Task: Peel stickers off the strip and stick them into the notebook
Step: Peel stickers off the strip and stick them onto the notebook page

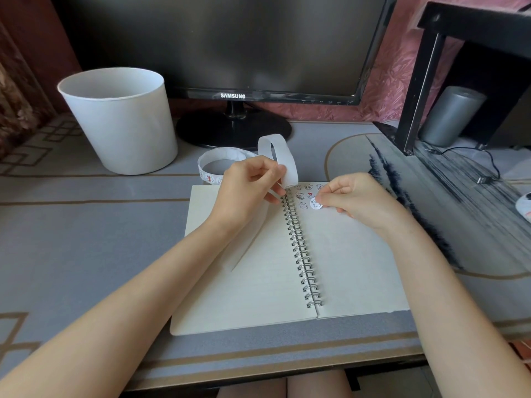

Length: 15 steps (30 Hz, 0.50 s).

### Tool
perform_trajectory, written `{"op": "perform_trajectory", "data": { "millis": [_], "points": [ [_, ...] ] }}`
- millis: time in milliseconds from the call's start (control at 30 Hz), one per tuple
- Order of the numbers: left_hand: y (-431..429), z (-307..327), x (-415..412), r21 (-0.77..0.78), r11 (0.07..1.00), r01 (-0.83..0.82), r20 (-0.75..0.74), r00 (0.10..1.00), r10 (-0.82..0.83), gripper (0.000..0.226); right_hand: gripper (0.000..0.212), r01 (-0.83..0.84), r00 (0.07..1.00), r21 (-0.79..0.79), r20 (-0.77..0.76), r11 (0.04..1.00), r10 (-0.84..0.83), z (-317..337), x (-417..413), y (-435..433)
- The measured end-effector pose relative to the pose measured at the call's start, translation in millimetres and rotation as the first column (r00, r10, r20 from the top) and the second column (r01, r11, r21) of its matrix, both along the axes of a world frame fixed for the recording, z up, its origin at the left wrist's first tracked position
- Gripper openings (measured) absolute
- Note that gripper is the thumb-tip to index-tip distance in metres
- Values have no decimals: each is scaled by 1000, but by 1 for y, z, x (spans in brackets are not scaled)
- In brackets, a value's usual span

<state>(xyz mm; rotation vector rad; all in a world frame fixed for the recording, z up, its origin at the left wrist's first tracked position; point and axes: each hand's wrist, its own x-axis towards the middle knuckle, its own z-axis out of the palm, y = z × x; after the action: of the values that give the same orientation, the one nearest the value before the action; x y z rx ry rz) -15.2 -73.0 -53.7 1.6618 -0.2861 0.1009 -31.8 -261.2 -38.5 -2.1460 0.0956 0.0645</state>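
Note:
An open spiral notebook (258, 282) lies on the desk with several stickers stuck along the top of its right page. My left hand (247, 188) pinches the white backing strip (283, 156), which curls up in a loop above the spine. The strip runs back to a sticker roll (214, 168) lying behind the notebook's left page. My right hand (353, 196) pinches a round white sticker (316, 203) just over the upper right page, below the stuck stickers. Whether it touches the paper is unclear.
A white bucket (120, 122) stands at the back left. A monitor on a round black stand (234, 127) sits behind the roll. To the right are a black shelf frame (416, 90), a grey cylinder (451, 116), a cable and a mouse (523, 206).

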Motion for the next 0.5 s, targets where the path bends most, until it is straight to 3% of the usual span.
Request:
{"op": "perform_trajectory", "data": {
  "millis": [500],
  "points": [
    [0, 0, 0, 6, 1000, 1, 7, 1000, -1, 24, 2, 5, 1000, -29, 2, 1000, -5, -5, 4, 0]
  ]
}}
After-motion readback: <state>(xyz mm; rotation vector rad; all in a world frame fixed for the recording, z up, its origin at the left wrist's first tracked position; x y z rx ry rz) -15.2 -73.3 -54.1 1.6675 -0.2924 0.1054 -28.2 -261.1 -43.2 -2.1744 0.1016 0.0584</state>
